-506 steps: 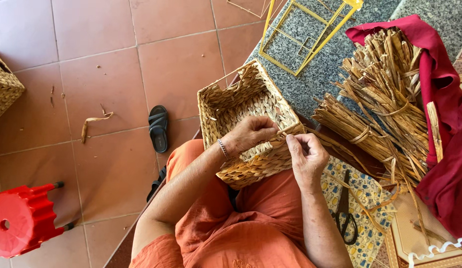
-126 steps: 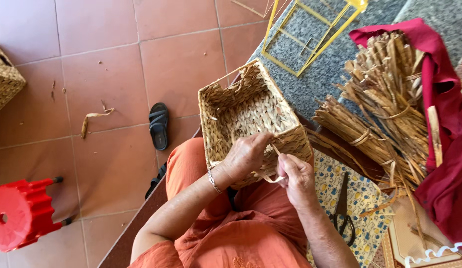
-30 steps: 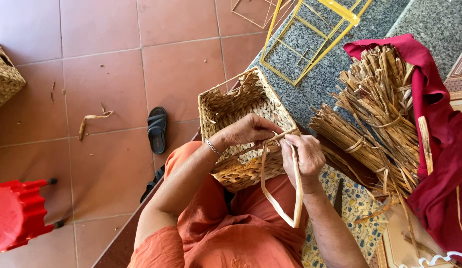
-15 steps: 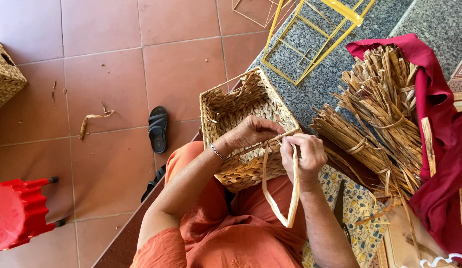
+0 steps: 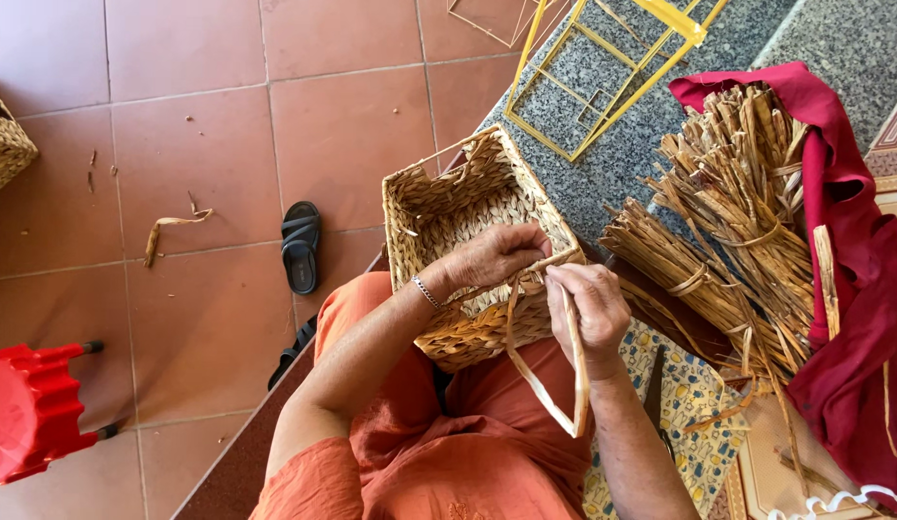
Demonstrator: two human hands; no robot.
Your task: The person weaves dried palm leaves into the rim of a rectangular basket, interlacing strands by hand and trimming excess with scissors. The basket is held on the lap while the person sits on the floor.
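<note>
R hand [image 5: 588,306], centre-right of frame: grip closed on a flat straw strand [image 5: 550,390], pinched just below the rim of the woven basket [image 5: 468,255]. Strand hangs from the grip in a long loop down over the lap, bottom of loop near lower centre, then runs back up to the rim.

L hand [image 5: 492,258], frame centre: fingers curled over the near rim, pressing the weave w/ fingertips beside the strand's entry point. Closed on the rim, bracing it. Thin bracelet [image 5: 425,292] at wrist.

Basket: rectangular, tilted on the person's knee, opening toward upper left of frame, far corner resting against the grey stone counter [image 5: 622,106]. Walls look fully woven; work is at the top edge.

Step, as I judge it: binding/finishing the rim, strand mid-pull w/ slack not yet taken up. Next move calls for: drawing the loop snug w/o kinking the strand, L hand keeping the rim steady, then finding the next gap in the weave. Can't see the gap itself, hidden by fingers.

Around: tied straw bundles [image 5: 728,231] on a dark red cloth [image 5: 853,289], right of frame. Yellow wire frame [image 5: 603,77] on counter, top centre. Black sandal [image 5: 300,246] on tiled floor [image 5: 179,116], left of centre. Red plastic stool [image 5: 29,414] lower left. Second basket [image 5: 3,144] at far left edge, partly cut off. Orange clothing [image 5: 439,453] bottom centre.
</note>
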